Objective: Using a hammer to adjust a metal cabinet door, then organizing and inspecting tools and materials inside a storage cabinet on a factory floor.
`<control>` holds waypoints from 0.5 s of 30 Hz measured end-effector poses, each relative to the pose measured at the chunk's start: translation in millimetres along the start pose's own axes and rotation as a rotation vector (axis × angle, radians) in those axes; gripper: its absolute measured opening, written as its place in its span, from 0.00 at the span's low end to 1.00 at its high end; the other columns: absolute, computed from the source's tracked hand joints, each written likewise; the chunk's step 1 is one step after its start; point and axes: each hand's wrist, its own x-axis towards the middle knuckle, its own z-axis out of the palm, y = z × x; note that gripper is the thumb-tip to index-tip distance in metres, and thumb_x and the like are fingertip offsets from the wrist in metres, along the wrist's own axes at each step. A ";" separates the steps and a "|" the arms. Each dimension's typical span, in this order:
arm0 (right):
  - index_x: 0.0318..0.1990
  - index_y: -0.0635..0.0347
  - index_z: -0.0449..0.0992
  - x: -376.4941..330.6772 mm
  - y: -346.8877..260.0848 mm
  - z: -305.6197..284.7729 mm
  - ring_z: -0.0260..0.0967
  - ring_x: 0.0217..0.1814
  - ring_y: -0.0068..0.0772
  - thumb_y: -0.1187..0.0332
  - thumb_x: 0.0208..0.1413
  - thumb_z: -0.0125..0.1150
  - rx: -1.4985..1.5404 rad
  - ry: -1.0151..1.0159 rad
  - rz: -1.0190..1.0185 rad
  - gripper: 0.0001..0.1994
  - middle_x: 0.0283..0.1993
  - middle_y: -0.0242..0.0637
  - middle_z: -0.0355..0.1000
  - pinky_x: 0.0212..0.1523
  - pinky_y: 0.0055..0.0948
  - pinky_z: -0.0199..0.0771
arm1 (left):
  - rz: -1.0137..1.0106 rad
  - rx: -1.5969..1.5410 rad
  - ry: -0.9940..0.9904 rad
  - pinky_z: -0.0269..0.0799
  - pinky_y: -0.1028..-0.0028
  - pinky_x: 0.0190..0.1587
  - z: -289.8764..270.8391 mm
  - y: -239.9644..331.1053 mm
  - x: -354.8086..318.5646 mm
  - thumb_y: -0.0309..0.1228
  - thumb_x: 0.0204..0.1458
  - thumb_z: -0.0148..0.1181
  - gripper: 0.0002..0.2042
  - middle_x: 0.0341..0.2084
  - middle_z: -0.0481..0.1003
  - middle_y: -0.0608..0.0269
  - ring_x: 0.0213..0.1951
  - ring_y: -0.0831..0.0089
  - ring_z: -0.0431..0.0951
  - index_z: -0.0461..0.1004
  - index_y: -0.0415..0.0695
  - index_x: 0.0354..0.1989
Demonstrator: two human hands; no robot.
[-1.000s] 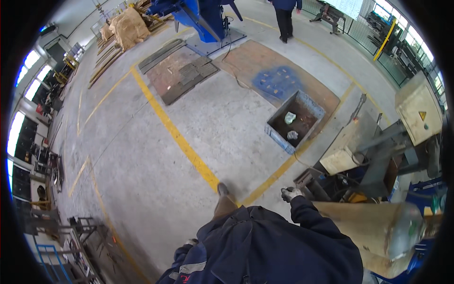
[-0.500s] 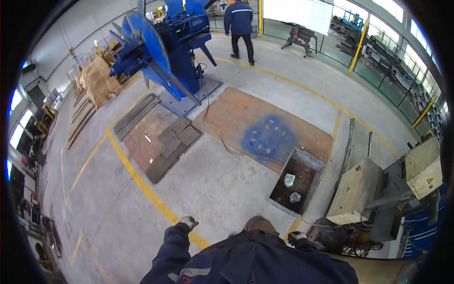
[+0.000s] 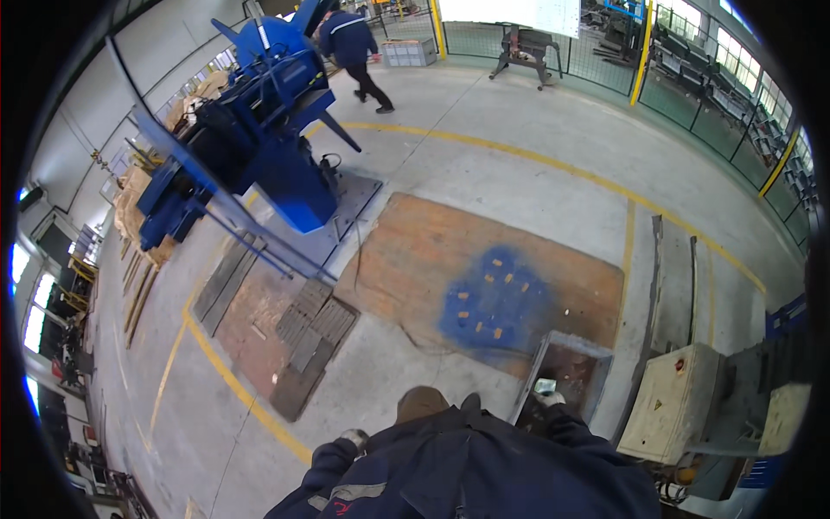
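My right hand (image 3: 550,399), in a pale glove, reaches over the left side of an open metal bin (image 3: 598,348) on the floor. Right at its fingertips is a small, pale greenish, shiny piece (image 3: 545,386) of something like crumpled plastic. Whether the hand touches or grips it cannot be made out. My left hand (image 3: 355,438), also gloved, hangs beside my body above bare concrete, with nothing visible in it. Its fingers are too small and partly hidden to read.
Ahead lies a rust-brown floor plate (image 3: 406,251) with a blue-painted patch (image 3: 497,298). A large blue machine (image 3: 285,173) stands at the left, with a person (image 3: 347,39) walking behind it. Beige control boxes (image 3: 670,402) are at the right. Wire fencing (image 3: 596,73) runs along the back.
I have moved forward toward the bin, and my right hand has gone from my side to over it. The blue machine's long arms have turned. The other person has walked left.
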 end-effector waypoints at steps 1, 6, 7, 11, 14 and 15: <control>0.32 0.66 0.77 17.1 -49.4 0.4 0.74 0.24 0.32 0.57 0.51 0.62 0.070 -0.066 -0.136 0.16 0.25 0.40 0.76 0.25 0.32 0.73 | -0.049 -0.015 0.015 0.73 0.71 0.37 -11.2 8.4 9.5 0.43 0.43 0.55 0.17 0.27 0.79 0.60 0.31 0.70 0.78 0.79 0.46 0.37; 0.35 0.65 0.76 133.5 -235.1 -12.3 0.71 0.24 0.28 0.64 0.54 0.58 0.127 -0.013 -0.411 0.11 0.25 0.37 0.74 0.25 0.27 0.70 | -0.042 0.027 -0.067 0.73 0.71 0.35 -106.6 91.1 123.3 0.43 0.45 0.55 0.15 0.25 0.78 0.57 0.28 0.69 0.78 0.79 0.46 0.34; 0.36 0.66 0.76 154.5 -263.0 -13.8 0.71 0.24 0.28 0.65 0.53 0.58 0.185 -0.002 -0.408 0.11 0.25 0.37 0.74 0.25 0.26 0.70 | -0.031 0.037 -0.077 0.73 0.71 0.35 -130.1 111.8 152.5 0.43 0.45 0.55 0.15 0.25 0.78 0.56 0.27 0.68 0.78 0.79 0.46 0.34; 0.38 0.65 0.76 256.4 -365.9 -37.0 0.70 0.24 0.28 0.68 0.52 0.57 0.340 0.068 -0.485 0.10 0.25 0.38 0.74 0.26 0.25 0.70 | 0.036 0.093 -0.094 0.73 0.70 0.34 -239.6 207.3 283.7 0.43 0.47 0.55 0.14 0.23 0.78 0.54 0.25 0.68 0.78 0.79 0.46 0.32; 0.39 0.67 0.75 303.0 -463.1 -62.7 0.71 0.26 0.30 0.71 0.54 0.55 0.331 0.128 -0.449 0.09 0.28 0.40 0.74 0.26 0.28 0.72 | 0.108 0.156 -0.039 0.73 0.70 0.33 -348.8 293.4 377.1 0.42 0.48 0.55 0.14 0.22 0.77 0.52 0.23 0.67 0.77 0.79 0.45 0.30; 0.39 0.68 0.75 306.6 -466.6 -69.6 0.72 0.25 0.31 0.72 0.55 0.54 0.320 0.138 -0.381 0.09 0.28 0.41 0.74 0.25 0.29 0.72 | 0.102 0.184 -0.065 0.73 0.70 0.33 -378.8 324.9 394.6 0.42 0.48 0.55 0.14 0.21 0.77 0.52 0.22 0.67 0.77 0.79 0.45 0.29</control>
